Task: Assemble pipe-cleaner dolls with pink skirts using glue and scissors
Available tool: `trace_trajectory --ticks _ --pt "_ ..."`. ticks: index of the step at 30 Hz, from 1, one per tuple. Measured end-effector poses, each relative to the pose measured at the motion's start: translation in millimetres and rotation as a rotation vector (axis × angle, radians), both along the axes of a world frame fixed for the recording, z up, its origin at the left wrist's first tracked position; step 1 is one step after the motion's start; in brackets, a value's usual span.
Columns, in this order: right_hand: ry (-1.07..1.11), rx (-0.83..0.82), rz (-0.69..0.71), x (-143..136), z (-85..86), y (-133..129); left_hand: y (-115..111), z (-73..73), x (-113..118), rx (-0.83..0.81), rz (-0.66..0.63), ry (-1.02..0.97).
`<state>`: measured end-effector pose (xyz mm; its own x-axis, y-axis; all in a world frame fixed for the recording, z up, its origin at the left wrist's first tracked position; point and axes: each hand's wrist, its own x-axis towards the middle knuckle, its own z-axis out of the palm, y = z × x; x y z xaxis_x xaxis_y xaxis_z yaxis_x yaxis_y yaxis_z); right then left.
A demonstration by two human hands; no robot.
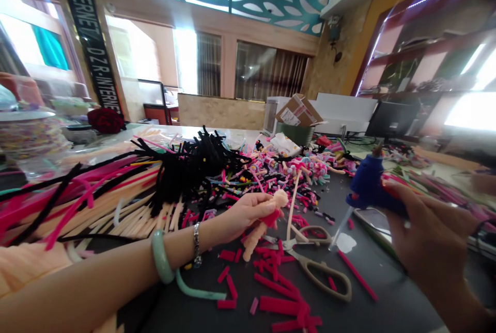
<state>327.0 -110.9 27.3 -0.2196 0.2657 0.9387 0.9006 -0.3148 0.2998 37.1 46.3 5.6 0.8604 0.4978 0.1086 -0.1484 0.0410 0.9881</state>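
Note:
My left hand (248, 214) pinches a small doll figure (259, 235) of peach pipe cleaner, with a round pale head and a red-pink body. It hangs tilted above the table. My right hand (430, 235) is wrapped around a blue hot glue gun (366, 183), nozzle pointing up, apart from the doll. A translucent glue stick (341, 228) sticks out of the gun down towards the tabletop. Beige-handled scissors (325, 273) lie open between the hands, their blades partly hidden. Short red-pink pipe cleaner pieces (281, 304) are scattered below the doll.
Long peach, pink and black pipe cleaners (124, 209) pile up at left, with a black bundle (194, 162) on top. A heap of colourful small pieces (306, 168) covers the back middle. Behind stand a cardboard box (298, 111) and a monitor (391, 120). A white patch (346, 242) marks the table.

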Motion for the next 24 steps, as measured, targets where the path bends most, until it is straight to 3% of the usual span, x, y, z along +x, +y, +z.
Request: trace_trajectory --ticks 7,24 --pt "-0.029 0.023 0.076 -9 4.1 0 0 0.7 0 0.014 0.003 -0.005" --pt "0.073 -0.013 0.058 -10 0.1 -1 0 -0.1 0 0.006 -0.013 -0.015"
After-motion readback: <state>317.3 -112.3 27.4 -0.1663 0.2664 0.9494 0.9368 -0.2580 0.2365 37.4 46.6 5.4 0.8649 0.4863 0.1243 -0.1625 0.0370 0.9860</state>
